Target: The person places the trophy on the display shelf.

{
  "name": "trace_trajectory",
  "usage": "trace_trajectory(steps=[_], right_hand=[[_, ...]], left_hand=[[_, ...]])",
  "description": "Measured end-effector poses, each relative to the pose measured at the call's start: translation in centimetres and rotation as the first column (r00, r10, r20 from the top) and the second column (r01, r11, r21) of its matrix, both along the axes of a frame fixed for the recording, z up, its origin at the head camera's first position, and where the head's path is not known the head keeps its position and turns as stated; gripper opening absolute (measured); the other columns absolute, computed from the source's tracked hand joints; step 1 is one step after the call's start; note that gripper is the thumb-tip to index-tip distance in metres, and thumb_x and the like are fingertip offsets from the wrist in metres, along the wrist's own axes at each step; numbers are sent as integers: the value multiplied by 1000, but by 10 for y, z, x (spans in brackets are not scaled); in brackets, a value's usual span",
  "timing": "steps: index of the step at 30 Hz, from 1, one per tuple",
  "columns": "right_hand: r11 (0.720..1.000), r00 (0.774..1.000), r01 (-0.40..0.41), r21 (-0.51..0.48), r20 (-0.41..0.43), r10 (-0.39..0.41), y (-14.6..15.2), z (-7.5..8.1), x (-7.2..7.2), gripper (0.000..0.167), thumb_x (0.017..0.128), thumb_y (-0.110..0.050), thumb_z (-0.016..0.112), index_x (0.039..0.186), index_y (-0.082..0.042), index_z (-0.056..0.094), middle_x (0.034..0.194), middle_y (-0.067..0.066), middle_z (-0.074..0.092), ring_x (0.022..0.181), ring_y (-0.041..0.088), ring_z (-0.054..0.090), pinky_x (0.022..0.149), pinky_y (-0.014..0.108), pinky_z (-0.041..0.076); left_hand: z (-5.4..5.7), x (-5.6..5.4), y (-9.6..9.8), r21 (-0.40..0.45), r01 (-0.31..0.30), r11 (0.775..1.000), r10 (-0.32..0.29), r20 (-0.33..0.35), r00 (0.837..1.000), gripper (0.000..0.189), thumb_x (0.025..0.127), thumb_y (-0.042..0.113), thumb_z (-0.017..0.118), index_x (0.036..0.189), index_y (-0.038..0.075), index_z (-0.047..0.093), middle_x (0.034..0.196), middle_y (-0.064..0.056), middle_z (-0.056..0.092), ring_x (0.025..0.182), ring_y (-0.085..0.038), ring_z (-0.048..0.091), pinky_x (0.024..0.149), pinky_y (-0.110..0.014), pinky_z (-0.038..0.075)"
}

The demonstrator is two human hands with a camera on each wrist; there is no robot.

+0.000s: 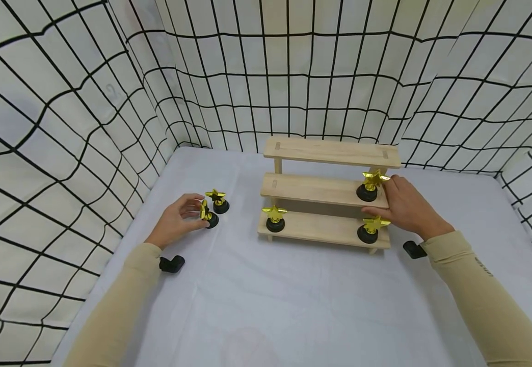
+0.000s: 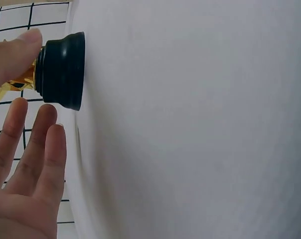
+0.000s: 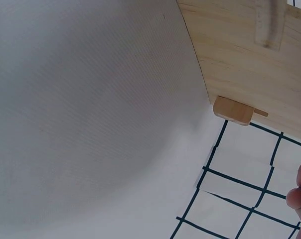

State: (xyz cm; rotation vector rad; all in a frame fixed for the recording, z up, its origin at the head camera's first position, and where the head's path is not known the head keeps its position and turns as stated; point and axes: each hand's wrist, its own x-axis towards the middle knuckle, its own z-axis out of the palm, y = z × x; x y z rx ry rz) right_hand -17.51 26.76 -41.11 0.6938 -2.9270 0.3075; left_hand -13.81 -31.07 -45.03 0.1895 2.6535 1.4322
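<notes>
Left hand: grip was loosely spread, thumb and bent fingers either side of the nearer trophy, upright on the tabletop; second trophy stood just behind. The wooden rack held three more trophies. Right hand: grip was clasped on the middle tier's right end.

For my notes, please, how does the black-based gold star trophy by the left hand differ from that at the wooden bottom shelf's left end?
The table trophy has the left hand around it; the shelf trophy is untouched. The table trophy's star looks narrow, the shelf trophy's wide. Both have gold stars and black bases.
</notes>
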Motion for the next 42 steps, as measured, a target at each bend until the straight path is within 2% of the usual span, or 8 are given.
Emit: trace_trajectory(steps=[4,11,18,22,31,37,42], right_hand=[[1000,1000,12,-6,3,-12,1,-2,-1,77,88,-57,76,129,4,52,100,16,56,89,28,48,78,40,41],[1000,1000,-8,-10,-21,8,1,-1,-2,76,88,-57,77,127,3,53,96,15,54,87,26,46,75,38,38],[1000,1000,6,-8,-11,-6,0,0,-2,77,87,-59,76,127,3,54,94,13,53,86,25,45,74,36,36],[1000,1000,6,-12,-12,-6,0,1,-2,79,88,-60,75,130,4,55,92,12,53,86,25,45,74,36,36],[1000,1000,25,-6,16,-25,-1,-1,-1,79,87,-61,74,130,3,57,91,11,53,86,25,46,75,37,37],[1000,1000,28,-4,9,-28,-1,-1,-1,78,87,-60,76,128,4,57,92,11,54,86,26,46,75,37,38],[1000,1000,20,-7,6,-20,-1,-1,-1,78,87,-60,76,127,4,57,92,11,54,86,25,46,75,37,38]], left_hand=[[-2,-2,3,-20,0,1000,0,13,1000,74,82,22,89,145,15,51,137,-15,60,127,-32,63,111,-46,53],[-8,-4,8,-102,-2,995,2,-3,1000,75,82,23,90,145,18,50,127,-14,63,121,-32,65,109,-46,53],[-9,-4,8,-103,-3,995,5,13,1000,71,85,23,87,145,13,50,132,-18,60,128,-37,62,114,-52,50],[-10,-3,8,-103,-7,995,9,24,1000,67,86,26,87,141,8,54,137,-19,61,130,-37,62,113,-50,51],[-11,-1,7,-97,-12,995,14,26,1000,61,85,25,87,136,7,58,138,-18,63,130,-36,62,112,-47,53],[-10,-1,5,-99,-15,995,17,12,1000,60,85,25,87,135,9,59,136,-16,64,128,-33,64,106,-32,56],[-6,1,4,-91,-26,996,28,18,999,61,85,24,87,137,10,58,139,-15,63,130,-33,63,110,-43,54]])
